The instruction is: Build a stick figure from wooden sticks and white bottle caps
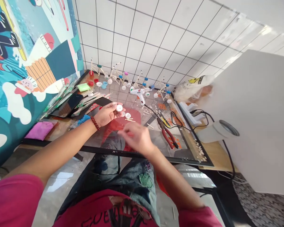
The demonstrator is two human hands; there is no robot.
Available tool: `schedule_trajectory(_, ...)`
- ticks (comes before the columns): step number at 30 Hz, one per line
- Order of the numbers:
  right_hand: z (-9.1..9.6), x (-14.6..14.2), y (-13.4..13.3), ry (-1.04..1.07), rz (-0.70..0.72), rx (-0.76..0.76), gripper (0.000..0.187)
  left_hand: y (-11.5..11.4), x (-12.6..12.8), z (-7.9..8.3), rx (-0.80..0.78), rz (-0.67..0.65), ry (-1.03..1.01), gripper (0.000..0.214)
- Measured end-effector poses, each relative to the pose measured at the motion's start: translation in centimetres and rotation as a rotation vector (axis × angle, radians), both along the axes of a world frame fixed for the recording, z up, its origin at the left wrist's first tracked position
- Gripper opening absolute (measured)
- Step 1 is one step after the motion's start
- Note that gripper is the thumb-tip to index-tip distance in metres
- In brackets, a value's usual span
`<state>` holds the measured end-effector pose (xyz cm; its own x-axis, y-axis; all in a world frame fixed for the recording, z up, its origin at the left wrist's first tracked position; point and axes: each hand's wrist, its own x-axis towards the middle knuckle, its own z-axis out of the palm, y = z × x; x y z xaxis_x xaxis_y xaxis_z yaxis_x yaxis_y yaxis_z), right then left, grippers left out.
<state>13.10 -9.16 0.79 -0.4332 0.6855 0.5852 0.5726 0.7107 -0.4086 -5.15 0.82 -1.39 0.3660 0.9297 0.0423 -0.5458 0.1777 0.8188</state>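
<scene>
My left hand (108, 114), a dark beaded bracelet at its wrist, grips a small white bottle cap (119, 108) between thumb and fingers. Just right of its fingertips, another white cap (128, 115) lies on the glass tabletop, with short wooden sticks (130, 120) in front of it. My right hand (137, 137) hovers above the near part of the table, nearest to those sticks. Motion blurs its fingers, so whether anything is in them cannot be made out.
A white glue gun (139, 95) stands behind the caps, its cord running right. Red-handled pliers (168, 135) lie at right. Several stick-and-cap models (123, 80) line the wall. A phone (67, 105), loose sticks and a pink packet (40, 129) are at left; a power strip (190, 113) is at right.
</scene>
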Motion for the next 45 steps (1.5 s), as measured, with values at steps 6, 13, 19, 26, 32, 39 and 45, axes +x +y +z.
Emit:
schedule_trajectory(6, -1.5, 2.5, 9.1, 0.104, -0.268, -0.092, 0.014, 0.3, -0.4, -0.2, -0.035, 0.011, -0.066, 0.016)
schedule_trajectory(13, -3.0, 1.5, 7.9, 0.164, -0.053, -0.045, 0.038, 0.1, -0.1, -0.1, 0.012, -0.038, -0.009, 0.024)
schedule_trajectory(19, -2.6, 1.5, 7.1, 0.196, -0.065, -0.111, 0.037, -0.7, 0.7, 0.2, 0.016, -0.082, 0.089, 0.036)
schedule_trajectory(26, -2.8, 2.0, 7.6, 0.382, 0.04, -0.441, 0.029, -1.0, 0.7, -0.3, -0.031, -0.114, 0.214, 0.034)
schedule_trajectory(32, -3.2, 2.0, 7.7, 0.428, 0.092, -0.529, 0.029, -0.8, 0.6, -0.4, -0.09, -0.077, 0.259, 0.028)
schedule_trajectory(39, -3.7, 1.6, 7.3, 0.246, -0.049, -0.321, 0.026, -1.1, 1.2, -0.7, -0.026, -0.077, 0.369, 0.029)
schedule_trajectory(45, -4.1, 1.6, 7.9, 0.283, -0.079, -0.377, 0.03, -1.0, 1.2, -0.5, -0.106, -0.053, 0.346, 0.028)
